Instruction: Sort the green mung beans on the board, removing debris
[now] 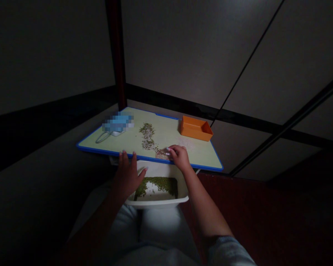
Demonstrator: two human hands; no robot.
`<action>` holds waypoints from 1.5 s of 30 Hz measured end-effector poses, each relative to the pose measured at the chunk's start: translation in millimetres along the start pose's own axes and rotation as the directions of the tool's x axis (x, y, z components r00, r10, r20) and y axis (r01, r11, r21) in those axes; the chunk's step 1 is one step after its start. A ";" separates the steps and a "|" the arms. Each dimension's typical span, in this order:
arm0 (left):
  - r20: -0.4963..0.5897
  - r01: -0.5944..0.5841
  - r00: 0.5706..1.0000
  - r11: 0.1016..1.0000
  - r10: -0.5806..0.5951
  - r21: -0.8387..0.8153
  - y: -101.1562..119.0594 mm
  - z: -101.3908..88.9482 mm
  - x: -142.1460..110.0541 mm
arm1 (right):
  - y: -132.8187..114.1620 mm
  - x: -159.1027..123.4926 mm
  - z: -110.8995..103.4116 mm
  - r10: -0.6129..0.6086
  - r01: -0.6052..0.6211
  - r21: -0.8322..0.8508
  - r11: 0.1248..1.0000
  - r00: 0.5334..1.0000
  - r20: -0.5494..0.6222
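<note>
Pale trousers (161, 225) and a light sleeve (230, 253) fill the foreground as a person sits at a small tabletop (172, 127), its surface pale yellow-green and its rim blue. Over the knees, against the near edge, is a white basin (158, 203) with green grains (169, 184) inside — tiny, roundish and seed-like, banked along the far side and both ends, with a pale patch of bottom showing between. More grains, a mixed scatter (148, 136), lie on the tabletop in a ragged strip: green and brown toward the far end, paler and greyer nearer the person, with a brownish patch by the edge. The grains are too many and too small to count; there is one basin, one orange open-topped box (195, 133) at the far right and one blurred blue item (119, 123) with a grey loop at the left. The left hand (127, 178) is spread, its fingertips at the blue rim and its thumb out over the basin. The right hand (180, 158) is curled over the near edge, thumb and forefinger close together beside a small whitish spot — whether they pinch anything cannot be told.
</note>
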State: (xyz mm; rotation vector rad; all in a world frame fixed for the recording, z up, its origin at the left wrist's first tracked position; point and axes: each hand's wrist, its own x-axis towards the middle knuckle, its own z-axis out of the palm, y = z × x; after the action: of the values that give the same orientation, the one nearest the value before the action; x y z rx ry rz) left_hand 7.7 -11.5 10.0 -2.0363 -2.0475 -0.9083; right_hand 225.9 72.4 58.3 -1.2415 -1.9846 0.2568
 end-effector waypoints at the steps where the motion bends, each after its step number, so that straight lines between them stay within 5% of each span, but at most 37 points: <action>1: 0.000 -0.002 1.000 1.000 0.002 -0.001 -0.3 0.1 0.0 | -0.4 -0.3 -0.4 0.008 -0.008 0.021 1.000 1.000 -0.010; 10: 0.020 0.012 1.000 1.000 -0.012 0.008 1.8 -2.1 0.6 | 8.8 -9.6 -5.9 0.202 -0.180 0.126 0.976 0.961 -0.191; 20: -0.007 -0.032 0.999 0.999 0.032 0.010 -1.0 -0.9 0.7 | -6.5 -10.8 -10.8 0.051 -0.056 -0.119 0.991 0.998 -0.042; 28: 0.008 -0.015 1.000 1.000 0.015 0.010 0.6 -3.2 0.9 | 10.6 -20.6 -14.1 0.167 -0.180 -0.044 0.983 0.964 -0.208; 45: -0.001 -0.029 1.000 0.999 0.029 0.023 -1.1 -0.6 1.1 | 10.9 -17.6 -11.8 0.132 -0.152 -0.112 0.982 0.977 -0.168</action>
State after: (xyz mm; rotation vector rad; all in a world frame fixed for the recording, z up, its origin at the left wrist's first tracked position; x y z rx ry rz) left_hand 6.4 -10.8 10.6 -2.0474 -2.0127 -0.8770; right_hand 245.6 60.7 51.9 -1.4399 -1.7996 0.1008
